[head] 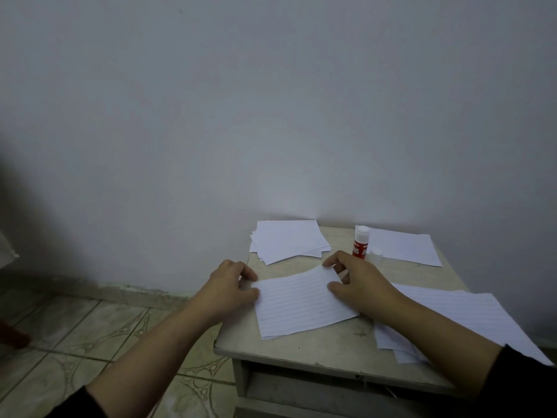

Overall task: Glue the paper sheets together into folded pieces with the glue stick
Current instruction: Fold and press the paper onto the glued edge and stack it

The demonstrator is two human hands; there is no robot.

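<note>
Pale bare wall (271, 101) across most of the view, patterned floor tiles (90, 342) lower left. Small worn table (316, 345) against the wall, a drawer front below its near edge. On the right side of the top, loose lined sheets (470, 315) spread out under the right forearm and overhanging the table's right edge. At the back left, a fanned stack of white sheets (289, 241); at the back right, a single white sheet (404, 247) lying flat. In the middle, a folded lined sheet (304, 303), its layers showing at the near edge, its far right corner lifted off the top. Left hand (232, 285) at the sheet's left edge, fingers curled, thumb and fingertips pinching the edge. Right hand (358, 282) at the far right corner, thumb on top, curled fingers gripping the raised corner. Red glue stick (360, 241) upright and uncapped just beyond the right hand, between the stack and the single sheet, touched by neither hand. White cap (376, 254) beside its base on the right. Dark sleeves at both forearms near the bottom edge.
</note>
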